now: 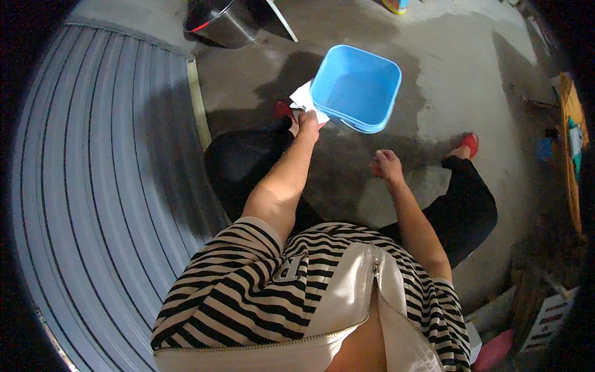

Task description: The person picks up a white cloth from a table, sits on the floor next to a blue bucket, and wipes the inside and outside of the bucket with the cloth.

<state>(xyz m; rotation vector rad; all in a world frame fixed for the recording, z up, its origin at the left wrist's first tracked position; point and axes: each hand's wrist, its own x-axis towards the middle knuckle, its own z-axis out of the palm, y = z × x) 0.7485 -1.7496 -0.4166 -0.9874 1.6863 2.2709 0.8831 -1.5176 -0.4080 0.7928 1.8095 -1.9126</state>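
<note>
A light blue square plastic bucket (355, 86) is in front of me with its open top towards me. Nothing shows inside it. At its near left corner, my left hand (309, 123) grips a crumpled white cloth or paper (303, 96) against the bucket's side. Whether the fingers also hold the rim is hidden. A thin handle hangs along the bucket's near edge. My right hand (386, 164) is apart from the bucket, below and right of it, its fingers curled with nothing visible in them.
Grey corrugated metal sheeting (97, 139) lies along my left side. A black bucket (223, 23) with a red grip stands beyond it. The concrete floor (455, 79) has dark wet patches. My red shoes (470, 145) are spread wide. Boards and clutter (568, 139) line the right.
</note>
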